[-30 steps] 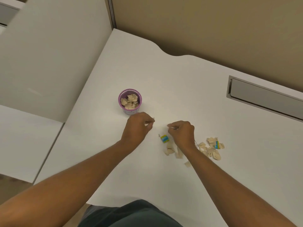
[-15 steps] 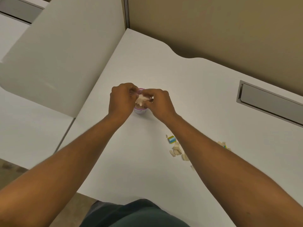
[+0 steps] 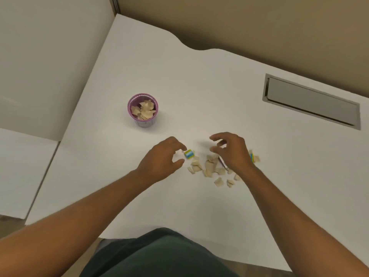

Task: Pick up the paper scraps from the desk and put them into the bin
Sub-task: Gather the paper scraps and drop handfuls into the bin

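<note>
Right now both hands hover low over the white desk (image 3: pixel 199 92), each empty, with fingers curled loosely apart. The left hand (image 3: pixel 162 159) has thumb and forefinger spread a little, just beside a small blue, yellow and green scrap (image 3: pixel 189 153) at its three o'clock. The right hand (image 3: pixel 232 150) is spread wider above the pile of tan paper scraps (image 3: pixel 209 168), which lie scattered at its seven o'clock. The small purple bin (image 3: pixel 143 110), upright and already holding tan scraps, stands well apart at eleven o'clock from the left hand. A grey cable hatch (image 3: pixel 311 101) sits at two o'clock.
</note>
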Demonstrator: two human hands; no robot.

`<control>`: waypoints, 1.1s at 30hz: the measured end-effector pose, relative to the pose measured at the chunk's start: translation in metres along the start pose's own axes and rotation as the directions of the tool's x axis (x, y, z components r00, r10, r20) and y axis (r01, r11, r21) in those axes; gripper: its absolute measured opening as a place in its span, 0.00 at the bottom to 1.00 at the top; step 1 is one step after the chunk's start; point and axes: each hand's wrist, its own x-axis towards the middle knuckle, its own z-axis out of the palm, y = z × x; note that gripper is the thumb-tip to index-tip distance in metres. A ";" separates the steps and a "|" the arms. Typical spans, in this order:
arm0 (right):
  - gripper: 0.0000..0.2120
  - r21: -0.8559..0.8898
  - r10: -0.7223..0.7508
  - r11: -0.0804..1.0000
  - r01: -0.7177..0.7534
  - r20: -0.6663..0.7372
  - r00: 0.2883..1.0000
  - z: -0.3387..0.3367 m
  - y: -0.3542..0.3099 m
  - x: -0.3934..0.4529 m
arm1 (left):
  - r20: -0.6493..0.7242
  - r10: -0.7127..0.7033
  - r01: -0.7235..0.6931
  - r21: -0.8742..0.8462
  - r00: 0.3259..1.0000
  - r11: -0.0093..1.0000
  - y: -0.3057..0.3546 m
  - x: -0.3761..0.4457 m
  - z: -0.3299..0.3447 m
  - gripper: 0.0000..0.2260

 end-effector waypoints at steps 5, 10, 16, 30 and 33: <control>0.39 -0.293 -0.062 0.943 0.160 0.317 0.947 0.013 0.055 -0.039 | 0.341 0.016 -0.117 0.278 0.940 0.953 0.012 -0.002 0.062 0.32; 0.38 -0.466 -0.206 0.803 0.371 0.368 0.907 0.037 0.068 -0.036 | 0.359 0.049 -0.228 0.477 0.932 0.849 0.020 0.005 0.092 0.33; 0.23 -0.631 -0.283 0.685 0.364 0.230 0.931 0.053 0.071 -0.050 | 0.314 0.035 -0.232 0.620 0.949 0.749 0.027 0.008 0.103 0.26; 0.12 -0.294 -0.089 0.951 0.097 0.043 0.995 0.060 0.064 -0.035 | 0.287 0.033 -0.198 0.568 0.957 0.799 0.012 0.013 0.087 0.12; 0.10 -0.001 0.026 1.000 -0.026 -0.097 0.995 0.052 0.046 -0.036 | 0.039 -0.021 0.010 0.257 0.999 0.966 0.016 0.009 0.070 0.12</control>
